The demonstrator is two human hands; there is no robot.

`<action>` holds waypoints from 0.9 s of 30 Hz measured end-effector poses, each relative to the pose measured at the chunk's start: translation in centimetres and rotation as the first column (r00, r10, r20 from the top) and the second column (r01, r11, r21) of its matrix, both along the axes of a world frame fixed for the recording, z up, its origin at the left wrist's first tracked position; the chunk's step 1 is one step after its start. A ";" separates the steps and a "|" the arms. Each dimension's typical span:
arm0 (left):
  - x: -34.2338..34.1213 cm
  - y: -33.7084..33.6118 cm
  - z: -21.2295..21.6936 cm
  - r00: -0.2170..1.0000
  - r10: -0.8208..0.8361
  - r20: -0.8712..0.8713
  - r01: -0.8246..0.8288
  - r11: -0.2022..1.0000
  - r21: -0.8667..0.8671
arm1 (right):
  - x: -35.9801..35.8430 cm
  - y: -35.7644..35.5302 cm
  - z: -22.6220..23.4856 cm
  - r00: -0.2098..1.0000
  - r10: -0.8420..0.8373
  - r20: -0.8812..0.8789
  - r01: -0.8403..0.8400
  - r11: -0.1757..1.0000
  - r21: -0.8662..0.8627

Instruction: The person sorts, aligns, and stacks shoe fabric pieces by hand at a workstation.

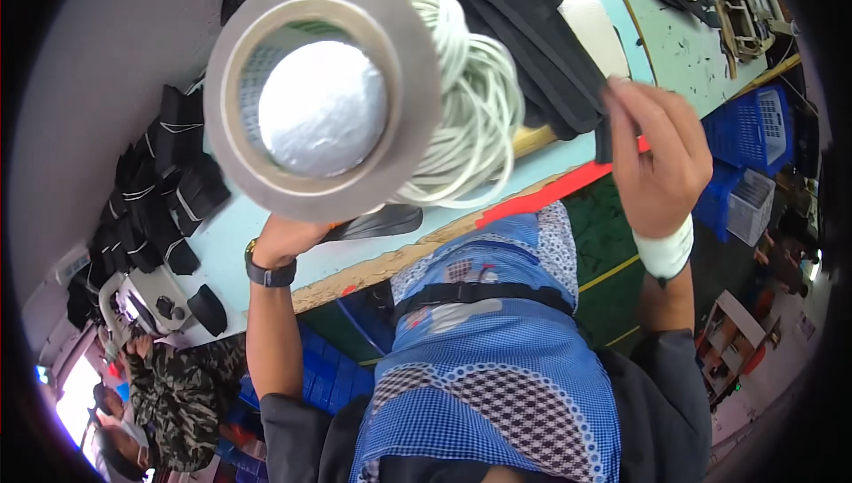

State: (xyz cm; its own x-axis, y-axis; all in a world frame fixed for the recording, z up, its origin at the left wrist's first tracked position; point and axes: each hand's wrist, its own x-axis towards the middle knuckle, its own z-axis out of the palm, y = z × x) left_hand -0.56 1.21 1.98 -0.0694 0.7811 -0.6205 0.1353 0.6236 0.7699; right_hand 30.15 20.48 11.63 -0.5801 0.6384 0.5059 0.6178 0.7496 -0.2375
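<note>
My right hand [661, 159], with a white band at the wrist, pinches the near end of a black fabric strip [603, 135]. This strip lies at the edge of a stack of flat black fabric pieces [524, 35] on the table. My left hand [297, 239] is at the table's front edge, its fingers hidden behind a large tape roll [413, 84] close to the view. Beside that hand a dark, flat, rounded piece [382, 222] shows; whether the hand grips it is hidden. A silver foil-like round [324, 109] appears inside the roll, and a bundle of white cord [470, 110] hangs next to it.
Tied black bundles [182, 133] line the table's left end, near a white sewing machine [151, 301] and a person in camouflage [191, 394]. Blue crates [750, 133] stand at the right. A red strip [550, 192] runs along the table edge.
</note>
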 end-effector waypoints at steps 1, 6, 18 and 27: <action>-0.6 -0.4 -0.4 0.999 -0.007 -0.040 0.007 1.000 -0.018 | -0.6 0.5 -1.0 0.998 0.024 0.058 -0.025 1.000 0.008; 0.9 1.7 0.4 0.993 0.097 -0.064 -0.088 0.988 0.126 | -4.0 -2.8 -5.8 0.938 0.343 -0.040 -0.334 0.870 -0.364; -0.9 -0.7 -2.9 0.934 -0.161 -0.319 0.240 0.944 0.225 | -2.7 -2.1 -1.0 0.968 0.248 -0.029 -0.246 0.930 -0.274; 0.8 2.2 0.1 0.972 -0.085 -0.217 0.155 0.932 0.329 | -4.1 -2.2 -5.6 0.956 0.293 0.012 -0.265 0.879 -0.396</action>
